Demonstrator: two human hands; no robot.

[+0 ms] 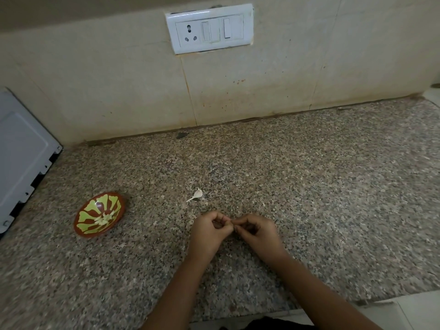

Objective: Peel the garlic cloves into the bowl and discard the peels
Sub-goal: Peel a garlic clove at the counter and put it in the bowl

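Dim, soft, warm-tinted light falls evenly; shadows are faint, only a smudge beside the bowl [88, 216], whose glaze shows a small glint. The white switch plate [209, 28] is the brightest patch. Wide-angle distortion bows the back seam of the countertop [309, 175], and the lower edge is blurred.

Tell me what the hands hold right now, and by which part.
The left hand and right hand pinch something tiny where their fingertips meet. Fingers hide it, so what it is and which part is gripped cannot be told.
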